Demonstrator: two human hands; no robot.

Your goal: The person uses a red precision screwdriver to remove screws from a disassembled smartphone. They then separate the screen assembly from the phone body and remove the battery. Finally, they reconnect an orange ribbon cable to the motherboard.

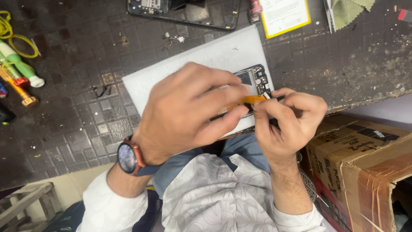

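Opened phone (pixel 256 81) (circuit board exposed) lies on the white sheet (pixel 206 58) under our left hand (pixel 189 109), while our right hand (pixel 292 118) fingertips pinch its orange flex strip (pixel 246 101).

Rough, worn workbench (pixel 77 86); matt white pad (pixel 206 56)

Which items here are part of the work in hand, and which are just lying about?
In hand: left hand, right hand, opened phone, orange flex strip, white mat.
Lying about: second phone frame, yellow-edged card, green cloth, cardboard box, green-handled tools.
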